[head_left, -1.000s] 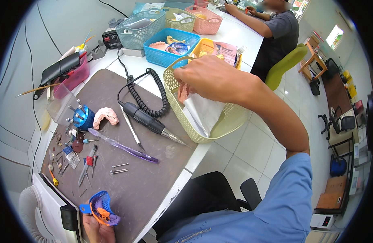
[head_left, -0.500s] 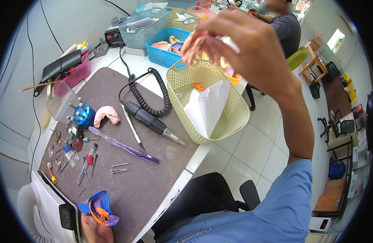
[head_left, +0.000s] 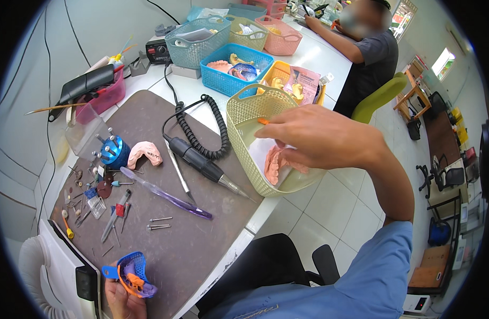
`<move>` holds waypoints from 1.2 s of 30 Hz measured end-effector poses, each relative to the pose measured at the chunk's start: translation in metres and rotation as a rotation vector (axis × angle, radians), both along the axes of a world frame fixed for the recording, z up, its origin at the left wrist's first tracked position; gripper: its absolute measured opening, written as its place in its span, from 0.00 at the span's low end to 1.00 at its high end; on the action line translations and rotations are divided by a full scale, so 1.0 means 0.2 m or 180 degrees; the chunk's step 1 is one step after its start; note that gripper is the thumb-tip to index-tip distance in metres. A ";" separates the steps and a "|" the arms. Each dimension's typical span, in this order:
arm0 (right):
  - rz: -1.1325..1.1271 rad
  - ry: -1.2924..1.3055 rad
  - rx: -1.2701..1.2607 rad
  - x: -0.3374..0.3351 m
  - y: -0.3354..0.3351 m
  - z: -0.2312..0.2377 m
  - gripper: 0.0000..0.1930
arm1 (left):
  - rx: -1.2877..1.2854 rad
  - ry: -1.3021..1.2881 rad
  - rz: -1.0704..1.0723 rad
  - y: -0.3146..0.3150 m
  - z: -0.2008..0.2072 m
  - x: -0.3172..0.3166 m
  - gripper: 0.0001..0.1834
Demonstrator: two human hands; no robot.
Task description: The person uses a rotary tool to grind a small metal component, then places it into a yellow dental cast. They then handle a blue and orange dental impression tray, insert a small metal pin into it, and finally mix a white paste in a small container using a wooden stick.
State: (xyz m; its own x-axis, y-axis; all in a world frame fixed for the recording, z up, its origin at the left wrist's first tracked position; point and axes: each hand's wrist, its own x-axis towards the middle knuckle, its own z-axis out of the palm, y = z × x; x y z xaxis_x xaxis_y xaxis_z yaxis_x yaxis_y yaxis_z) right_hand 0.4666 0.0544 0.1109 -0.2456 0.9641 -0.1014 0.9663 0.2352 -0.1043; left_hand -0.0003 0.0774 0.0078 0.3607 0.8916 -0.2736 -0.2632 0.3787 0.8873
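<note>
Left fingers [head_left: 116,292] clamp blue tray [head_left: 140,263], handle [head_left: 110,273] pointing left; right fingers [head_left: 284,133] grip pink cast [head_left: 273,167].

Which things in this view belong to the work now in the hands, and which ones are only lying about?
Apparently in the work:
- blue impression tray, in the left grip
- pink dental cast, under the right grip
- pale green basket, around the cast

Lying about:
- black rotary handpiece
- horseshoe-shaped pale pink model
- blue bur holder

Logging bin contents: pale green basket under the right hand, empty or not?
Not empty: white paper and an orange piece show inside the basket. Pink cast resting there: cannot tell.
</note>
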 end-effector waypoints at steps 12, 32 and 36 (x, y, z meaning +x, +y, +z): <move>0.0217 0.0048 -0.0451 0.01 0.14 -0.11 0.17 | 0.0026 0.0829 -0.0301 0.04 0.04 0.03 0.34; -0.0193 -0.0352 0.0724 -0.01 0.14 -0.01 0.14 | 0.0281 -0.0382 0.0010 0.00 -0.02 -0.04 0.28; -0.0138 -0.0340 0.0990 0.05 0.21 -0.17 0.10 | 0.0453 -0.0150 0.0011 0.01 -0.06 -0.09 0.30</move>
State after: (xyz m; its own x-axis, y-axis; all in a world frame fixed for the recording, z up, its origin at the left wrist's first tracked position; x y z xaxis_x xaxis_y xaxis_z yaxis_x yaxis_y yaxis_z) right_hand 0.4771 0.0959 0.0761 -0.2076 0.9622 0.1765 0.9777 0.1984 0.0685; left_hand -0.0187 0.0790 -0.0032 0.3671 0.9215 -0.1270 -0.3070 0.2489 0.9186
